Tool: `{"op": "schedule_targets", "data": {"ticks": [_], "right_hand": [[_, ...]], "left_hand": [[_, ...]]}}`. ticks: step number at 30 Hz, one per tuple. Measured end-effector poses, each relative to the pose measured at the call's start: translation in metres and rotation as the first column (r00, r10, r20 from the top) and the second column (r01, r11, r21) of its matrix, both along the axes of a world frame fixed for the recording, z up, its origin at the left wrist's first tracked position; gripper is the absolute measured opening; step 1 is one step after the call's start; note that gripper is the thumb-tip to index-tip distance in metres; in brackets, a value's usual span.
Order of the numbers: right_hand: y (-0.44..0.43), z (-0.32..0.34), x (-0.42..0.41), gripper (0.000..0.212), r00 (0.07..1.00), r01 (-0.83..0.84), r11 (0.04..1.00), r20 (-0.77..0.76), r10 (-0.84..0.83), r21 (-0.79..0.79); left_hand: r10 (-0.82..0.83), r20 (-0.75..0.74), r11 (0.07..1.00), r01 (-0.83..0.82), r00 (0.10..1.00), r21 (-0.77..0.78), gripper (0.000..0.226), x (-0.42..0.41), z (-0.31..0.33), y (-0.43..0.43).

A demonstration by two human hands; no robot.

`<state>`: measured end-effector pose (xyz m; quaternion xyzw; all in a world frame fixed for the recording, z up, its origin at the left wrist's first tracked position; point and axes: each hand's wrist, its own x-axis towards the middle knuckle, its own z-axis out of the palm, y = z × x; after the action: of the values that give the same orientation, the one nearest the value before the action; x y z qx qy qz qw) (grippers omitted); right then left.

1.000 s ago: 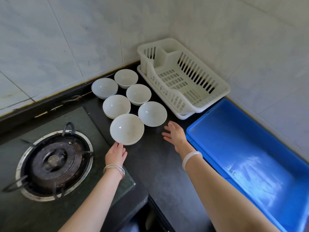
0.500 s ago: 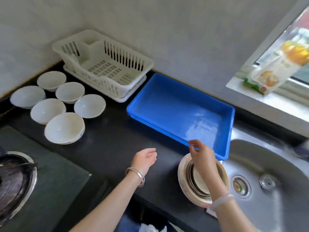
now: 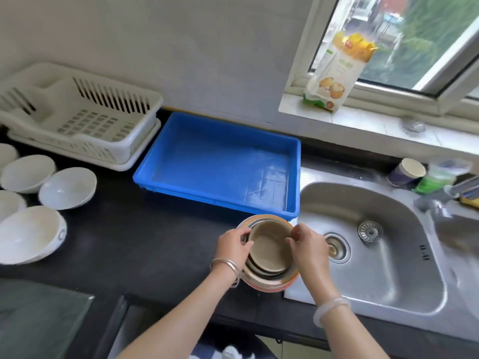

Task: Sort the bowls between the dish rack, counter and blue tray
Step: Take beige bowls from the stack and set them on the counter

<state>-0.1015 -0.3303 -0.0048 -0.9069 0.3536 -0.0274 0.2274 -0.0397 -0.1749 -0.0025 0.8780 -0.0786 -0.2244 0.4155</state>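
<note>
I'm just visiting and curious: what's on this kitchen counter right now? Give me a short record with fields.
left hand: on left rim of the nested bowls
right hand: on their right rim
nested bowls: stacked, on counter edge beside the sink
blue tray: holds no bowls
dish rack: holds no bowls
white bowls: several, loose on the counter at left
window sill: packet standing upright
</note>
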Motion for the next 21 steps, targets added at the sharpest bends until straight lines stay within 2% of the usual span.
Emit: {"op": "schedule_targets", "data": {"ticks": [3,8,13,21], "right_hand": [[-0.001,0.002,0.002,0.002,0.999,-0.033,0.998,-0.041,0.031,-0.053],[0.002,0.002,0.002,0.009,0.991,-0.107,0.981,-0.096,0.092,-0.163],[-0.002,0.001,0.002,0.011,0.986,-0.111,0.977,-0.140,0.086,-0.183],[-0.008,0.009,-0.001,0.019,0.995,-0.047,0.999,-0.085,0.047,0.000]], "left_hand": [[0.003,-0.005,1.000,-0.003,1.000,-0.003,0.033,0.001,-0.001,0.000],[0.009,0.002,1.000,-0.009,1.000,-0.014,0.029,0.000,-0.001,-0.002],[0.028,-0.008,0.999,-0.028,1.000,-0.033,0.026,-0.001,-0.002,-0.002],[0.048,-0.019,0.998,-0.048,0.999,-0.048,0.024,-0.002,-0.003,-0.003]]}}
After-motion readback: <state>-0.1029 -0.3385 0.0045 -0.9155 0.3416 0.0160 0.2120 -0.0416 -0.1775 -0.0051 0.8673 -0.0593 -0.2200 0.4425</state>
